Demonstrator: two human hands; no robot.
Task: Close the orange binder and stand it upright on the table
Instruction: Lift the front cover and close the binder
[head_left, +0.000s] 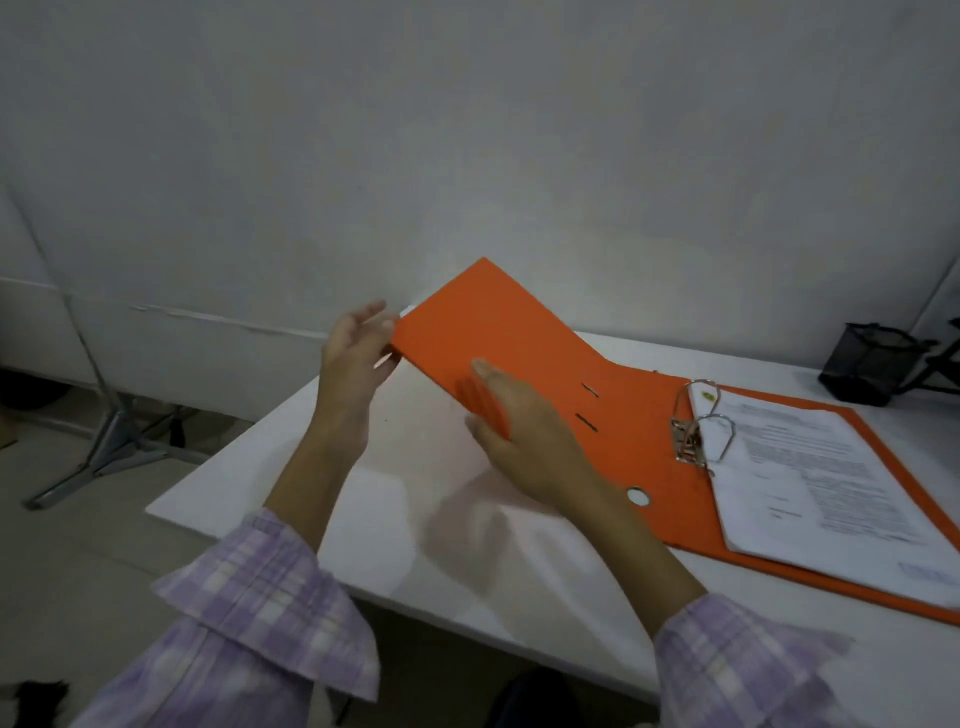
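Note:
The orange binder (524, 332) lies open on the white table (415, 519), its back cover flat at the right with a stack of printed papers (831, 467) on the metal ring mechanism (696, 431). Its front cover is lifted at a slant, rising to the upper left. My left hand (358, 353) pinches that cover's far left edge. My right hand (519, 431) grips the cover's near edge, thumb on top, fingers underneath.
A black mesh pen holder (867, 364) stands at the table's back right, beside a dark stand. A metal tripod base (109, 447) rests on the floor at the left. A plain grey wall runs behind the table.

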